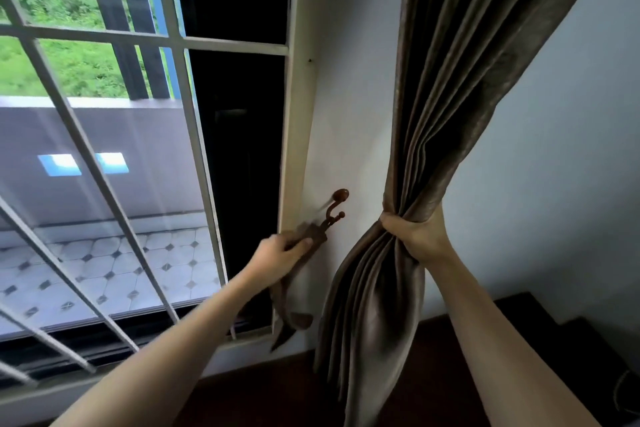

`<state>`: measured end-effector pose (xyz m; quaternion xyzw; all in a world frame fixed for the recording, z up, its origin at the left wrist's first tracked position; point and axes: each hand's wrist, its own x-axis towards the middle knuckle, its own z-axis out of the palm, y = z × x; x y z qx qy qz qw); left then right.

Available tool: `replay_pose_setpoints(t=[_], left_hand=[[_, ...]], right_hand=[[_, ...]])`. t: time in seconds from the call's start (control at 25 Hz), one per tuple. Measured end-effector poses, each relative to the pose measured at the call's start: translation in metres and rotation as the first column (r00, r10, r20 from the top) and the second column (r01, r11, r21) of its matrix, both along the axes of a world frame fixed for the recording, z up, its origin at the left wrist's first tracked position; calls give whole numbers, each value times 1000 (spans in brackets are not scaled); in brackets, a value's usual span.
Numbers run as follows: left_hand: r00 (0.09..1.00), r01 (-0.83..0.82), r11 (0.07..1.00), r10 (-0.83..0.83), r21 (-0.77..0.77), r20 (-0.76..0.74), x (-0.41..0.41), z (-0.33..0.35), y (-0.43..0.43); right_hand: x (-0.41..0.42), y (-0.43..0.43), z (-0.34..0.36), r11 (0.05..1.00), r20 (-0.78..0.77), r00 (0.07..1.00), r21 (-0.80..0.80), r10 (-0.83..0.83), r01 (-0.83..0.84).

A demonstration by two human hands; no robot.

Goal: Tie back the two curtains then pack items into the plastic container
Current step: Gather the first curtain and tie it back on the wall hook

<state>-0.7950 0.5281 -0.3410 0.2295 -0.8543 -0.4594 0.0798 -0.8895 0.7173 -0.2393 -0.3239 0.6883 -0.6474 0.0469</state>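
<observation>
A brown pleated curtain (460,80) hangs to the right of the window, gathered into a bundle at waist height. My right hand (415,236) grips that bundle, fingers curled round the folds. A brown wall hook (337,206) is fixed to the white wall between window frame and curtain. A brown fabric tie-back (313,236) hangs from the hook, its loose tail dropping toward the sill. My left hand (277,253) pinches the tie-back just below the hook. The plastic container is out of view.
A white barred window (194,42) fills the left, with a tiled balcony and greenery outside. The cream window frame (298,149) stands beside the hook. Dark wooden furniture (519,315) sits low at the right under the curtain.
</observation>
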Motion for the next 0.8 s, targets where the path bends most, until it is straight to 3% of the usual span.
replay_pose_setpoints(t=[0.24,0.4,0.52,0.6,0.68,0.8], left_hand=[[952,217,971,-187,-103,241,39,89,-45],[931,230,935,-130,-269,342,60,118,-48],[945,201,942,-114,-269,308,74,129,-49],[948,239,953,-187,-188,259,82,130,-43],[955,266,961,-253,-71,157,88,118,-34],[979,205,977,-204,57,-17,88,90,-20]], right_hand=[[9,-43,-13,985,-6,985,8,173,-173],[18,-72,-16,976,44,975,2,217,-218],[23,-92,-14,956,73,953,-6,293,-293],[31,-99,-7,935,84,931,-38,355,-353],[41,-102,-1,952,31,951,-5,306,-306],[48,-106,-2,987,59,986,45,153,-156]])
